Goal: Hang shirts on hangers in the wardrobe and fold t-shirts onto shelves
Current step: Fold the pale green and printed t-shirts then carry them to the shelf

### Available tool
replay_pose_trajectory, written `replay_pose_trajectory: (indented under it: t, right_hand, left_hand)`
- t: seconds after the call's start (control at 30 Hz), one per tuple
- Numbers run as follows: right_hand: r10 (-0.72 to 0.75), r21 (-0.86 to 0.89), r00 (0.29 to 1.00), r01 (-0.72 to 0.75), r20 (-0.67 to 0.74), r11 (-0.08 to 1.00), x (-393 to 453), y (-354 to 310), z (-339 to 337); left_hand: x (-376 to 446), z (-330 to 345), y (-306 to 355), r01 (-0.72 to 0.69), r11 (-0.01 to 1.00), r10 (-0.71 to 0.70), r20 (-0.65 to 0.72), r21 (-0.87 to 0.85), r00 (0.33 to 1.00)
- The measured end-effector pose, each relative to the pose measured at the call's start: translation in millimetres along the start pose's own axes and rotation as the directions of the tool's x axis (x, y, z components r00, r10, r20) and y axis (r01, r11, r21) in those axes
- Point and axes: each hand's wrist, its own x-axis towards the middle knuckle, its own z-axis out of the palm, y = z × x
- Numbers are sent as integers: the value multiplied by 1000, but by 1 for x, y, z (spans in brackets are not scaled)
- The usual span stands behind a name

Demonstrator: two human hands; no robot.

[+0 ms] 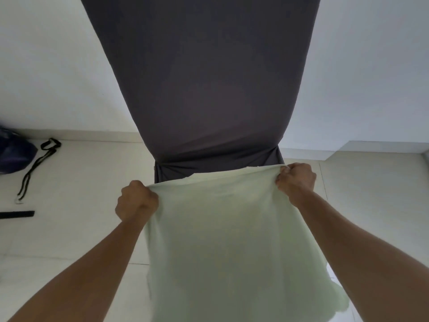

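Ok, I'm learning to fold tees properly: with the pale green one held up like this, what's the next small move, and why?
Probably lower it flat onto the dark grey covered surface ahead. The left hand and right hand each grip a top corner of the pale green t-shirt, which hangs spread and loose in the air, so it likely needs a flat base before any fold.

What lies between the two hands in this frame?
In the head view, the pale green garment stretches between the left hand and right hand.
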Motion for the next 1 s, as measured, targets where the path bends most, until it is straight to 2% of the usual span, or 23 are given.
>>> replay_pose_trajectory:
  t: [0.13,0.23,0.3,0.33,0.37,0.4,0.43,0.5,0.53,0.57,0.63,0.77,0.87,1.0]
  right_hand:
    - [-61,-88,998,60,-6,994,1,2,13]
    - [-151,-108,987,155,45,982,-9,9,21]
    - [-242,-79,965,250,105,965,-21,16,26]
    - [-295,-79,946,307,136,948,-29,21,29]
    - [-338,-89,926,356,170,930,-38,28,31]
    - [-381,-113,902,408,203,906,-48,37,34]
    - [-427,-160,873,468,234,869,-58,46,37]
    - [-481,-305,830,554,284,775,-79,66,43]
    - [-476,-371,825,563,306,738,-89,75,46]
    - [-459,-419,830,557,318,717,-99,85,48]
    - [-434,-471,842,539,321,698,-117,101,50]
    - [-384,-531,878,479,285,700,-145,128,48]
    - [-310,-540,918,396,247,743,-176,145,43]
    - [-219,-490,962,271,162,828,-220,161,44]
  left_hand:
    - [5,13,2,0,998,0,2,67,1000]
    - [-3,23,3,-30,994,26,39,106,999]
    - [-15,29,3,-76,994,75,19,77,997]
    - [-21,34,2,-150,986,152,-24,67,988]
    - [-28,40,0,-286,954,293,-81,89,953]
    - [-36,48,-2,-454,882,466,-101,123,879]
    - [-44,56,-3,-614,776,628,-94,140,772]
    - [-58,73,-6,-810,574,815,15,120,580]
    - [-64,80,-7,-850,516,845,98,108,526]
    - [-70,85,-10,-867,486,848,178,114,499]
    - [-72,96,-18,-873,469,831,267,137,488]
    - [-65,101,-33,-873,457,824,287,172,488]
    - [-63,97,-47,-876,444,812,331,188,482]
    - [-68,86,-63,-921,347,824,411,178,390]
